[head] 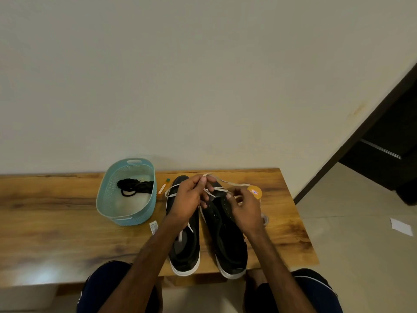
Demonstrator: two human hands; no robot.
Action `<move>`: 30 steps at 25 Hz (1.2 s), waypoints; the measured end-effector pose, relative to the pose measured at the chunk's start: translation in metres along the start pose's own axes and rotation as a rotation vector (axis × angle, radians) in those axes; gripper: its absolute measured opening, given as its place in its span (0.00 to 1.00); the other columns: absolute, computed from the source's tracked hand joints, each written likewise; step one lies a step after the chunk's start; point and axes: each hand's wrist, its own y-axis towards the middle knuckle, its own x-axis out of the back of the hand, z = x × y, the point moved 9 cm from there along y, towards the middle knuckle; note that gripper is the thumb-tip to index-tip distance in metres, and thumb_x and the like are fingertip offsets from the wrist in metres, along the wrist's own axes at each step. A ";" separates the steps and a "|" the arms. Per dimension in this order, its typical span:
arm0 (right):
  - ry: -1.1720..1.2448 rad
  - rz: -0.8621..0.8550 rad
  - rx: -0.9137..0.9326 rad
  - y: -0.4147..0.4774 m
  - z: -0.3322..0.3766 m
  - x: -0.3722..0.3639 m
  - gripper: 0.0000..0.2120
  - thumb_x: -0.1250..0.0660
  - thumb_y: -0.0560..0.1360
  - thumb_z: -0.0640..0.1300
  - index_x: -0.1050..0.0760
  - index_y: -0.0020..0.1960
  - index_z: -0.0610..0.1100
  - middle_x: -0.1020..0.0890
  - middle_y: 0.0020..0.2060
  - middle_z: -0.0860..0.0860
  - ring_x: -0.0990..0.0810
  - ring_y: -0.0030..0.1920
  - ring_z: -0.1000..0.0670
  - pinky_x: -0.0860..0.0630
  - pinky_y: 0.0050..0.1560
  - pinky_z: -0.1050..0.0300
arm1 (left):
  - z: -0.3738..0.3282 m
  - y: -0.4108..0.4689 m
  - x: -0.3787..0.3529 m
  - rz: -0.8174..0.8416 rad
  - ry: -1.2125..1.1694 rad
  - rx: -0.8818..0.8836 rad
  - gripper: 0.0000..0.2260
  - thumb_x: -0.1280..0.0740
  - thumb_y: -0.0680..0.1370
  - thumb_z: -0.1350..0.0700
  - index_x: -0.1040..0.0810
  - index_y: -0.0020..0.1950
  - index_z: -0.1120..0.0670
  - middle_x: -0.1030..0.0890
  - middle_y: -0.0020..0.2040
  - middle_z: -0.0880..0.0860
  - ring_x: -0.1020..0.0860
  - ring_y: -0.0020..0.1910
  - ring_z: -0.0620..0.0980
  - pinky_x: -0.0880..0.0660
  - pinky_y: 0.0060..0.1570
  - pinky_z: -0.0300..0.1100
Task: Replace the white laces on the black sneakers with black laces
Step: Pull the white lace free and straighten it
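Head view shows your left hand (189, 197) and right hand (244, 208) each pinching the white lace (223, 182) above the right sneaker (228, 240) on the table (56, 222), held raised apparently to draw it from the eyelets, while the black laces (135, 187) wait in the blue basket (126, 219)

1. A wooden bench (56, 213) stands against the wall.
2. A blue basket (135, 220) sits near its back edge.
3. The left black sneaker (186, 251) and the right black sneaker (230, 245) lie side by side, heels at the front edge.
4. A small tube (163, 187) lies between the basket and the sneakers, and a white packet (153, 227) lies nearer the front.
5. An orange tub (255, 192) sits to the right.
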 end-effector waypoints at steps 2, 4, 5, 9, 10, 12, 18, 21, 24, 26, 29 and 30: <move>0.211 0.158 -0.174 -0.013 -0.012 -0.016 0.14 0.33 0.80 0.44 0.28 0.65 0.52 0.17 0.56 0.48 0.18 0.55 0.49 0.20 0.56 0.51 | -0.011 -0.006 -0.008 0.052 0.065 -0.031 0.12 0.41 0.85 0.56 0.18 0.55 0.52 0.17 0.47 0.49 0.24 0.40 0.47 0.26 0.35 0.40; 0.440 0.260 -0.236 -0.014 -0.011 -0.022 0.24 0.34 0.81 0.45 0.37 0.72 0.58 0.17 0.57 0.46 0.17 0.56 0.48 0.20 0.57 0.48 | -0.014 -0.017 -0.020 0.127 0.103 -0.045 0.12 0.41 0.84 0.56 0.18 0.57 0.52 0.16 0.51 0.48 0.22 0.42 0.46 0.25 0.37 0.40; 0.493 0.280 -0.230 -0.009 -0.009 -0.018 0.28 0.33 0.80 0.45 0.41 0.75 0.60 0.17 0.58 0.47 0.18 0.58 0.47 0.21 0.57 0.49 | -0.012 -0.022 -0.027 0.174 0.095 -0.042 0.12 0.41 0.84 0.57 0.18 0.57 0.51 0.16 0.51 0.48 0.22 0.42 0.46 0.25 0.36 0.39; 0.689 0.197 -0.324 0.019 -0.015 0.011 0.23 0.37 0.81 0.38 0.32 0.74 0.51 0.25 0.69 0.48 0.24 0.66 0.47 0.23 0.62 0.46 | -0.009 -0.028 -0.040 0.284 0.094 -0.030 0.12 0.41 0.84 0.56 0.18 0.58 0.53 0.16 0.47 0.51 0.22 0.39 0.48 0.26 0.33 0.38; 0.728 0.151 -0.333 0.026 -0.015 0.022 0.20 0.38 0.82 0.37 0.30 0.73 0.48 0.26 0.71 0.50 0.26 0.67 0.47 0.24 0.60 0.48 | -0.010 -0.025 -0.039 0.282 0.103 -0.029 0.12 0.42 0.84 0.56 0.18 0.57 0.53 0.17 0.45 0.51 0.23 0.37 0.48 0.27 0.32 0.37; 0.769 0.095 -0.290 0.041 -0.004 0.044 0.18 0.38 0.82 0.39 0.28 0.71 0.45 0.25 0.70 0.51 0.26 0.68 0.48 0.25 0.55 0.51 | -0.012 -0.021 -0.035 0.255 0.132 -0.033 0.12 0.41 0.85 0.56 0.18 0.56 0.53 0.17 0.42 0.51 0.24 0.34 0.48 0.29 0.30 0.37; 0.801 0.161 -0.157 0.054 0.075 0.056 0.17 0.39 0.83 0.44 0.28 0.71 0.45 0.19 0.64 0.48 0.21 0.64 0.46 0.23 0.54 0.53 | -0.020 -0.027 -0.030 0.183 0.059 -0.012 0.09 0.40 0.84 0.58 0.22 0.59 0.56 0.14 0.50 0.52 0.22 0.35 0.49 0.27 0.32 0.39; 0.723 0.249 -0.113 0.041 0.109 0.042 0.18 0.39 0.84 0.46 0.31 0.72 0.45 0.19 0.64 0.47 0.21 0.64 0.45 0.23 0.58 0.50 | -0.043 -0.033 -0.024 0.143 0.003 -0.045 0.09 0.39 0.83 0.56 0.22 0.59 0.58 0.14 0.53 0.52 0.27 0.29 0.47 0.27 0.31 0.38; 0.659 0.324 -0.115 0.020 0.129 0.028 0.19 0.40 0.84 0.50 0.36 0.72 0.47 0.17 0.60 0.47 0.18 0.60 0.44 0.22 0.58 0.51 | -0.073 -0.042 -0.011 0.070 -0.043 -0.099 0.07 0.35 0.82 0.56 0.19 0.55 0.55 0.14 0.49 0.51 0.30 0.29 0.46 0.28 0.30 0.36; 0.602 0.363 -0.098 0.005 0.139 0.021 0.18 0.40 0.84 0.51 0.36 0.71 0.47 0.16 0.58 0.49 0.16 0.57 0.48 0.21 0.57 0.51 | -0.089 -0.049 -0.001 0.013 -0.053 -0.124 0.06 0.32 0.80 0.56 0.15 0.52 0.50 0.17 0.44 0.52 0.26 0.33 0.44 0.28 0.31 0.36; 0.561 0.368 -0.134 -0.015 0.139 0.016 0.18 0.39 0.84 0.49 0.31 0.70 0.43 0.16 0.56 0.48 0.16 0.54 0.49 0.22 0.59 0.47 | -0.100 -0.061 0.008 -0.054 0.004 -0.142 0.08 0.30 0.79 0.57 0.14 0.47 0.44 0.16 0.44 0.53 0.22 0.37 0.43 0.28 0.31 0.32; 0.579 0.362 -0.160 -0.022 0.136 0.015 0.17 0.39 0.83 0.48 0.30 0.69 0.42 0.16 0.55 0.47 0.16 0.53 0.47 0.22 0.60 0.44 | -0.098 -0.066 0.010 -0.064 0.020 -0.151 0.09 0.30 0.78 0.58 0.14 0.46 0.44 0.15 0.44 0.51 0.22 0.37 0.45 0.27 0.32 0.33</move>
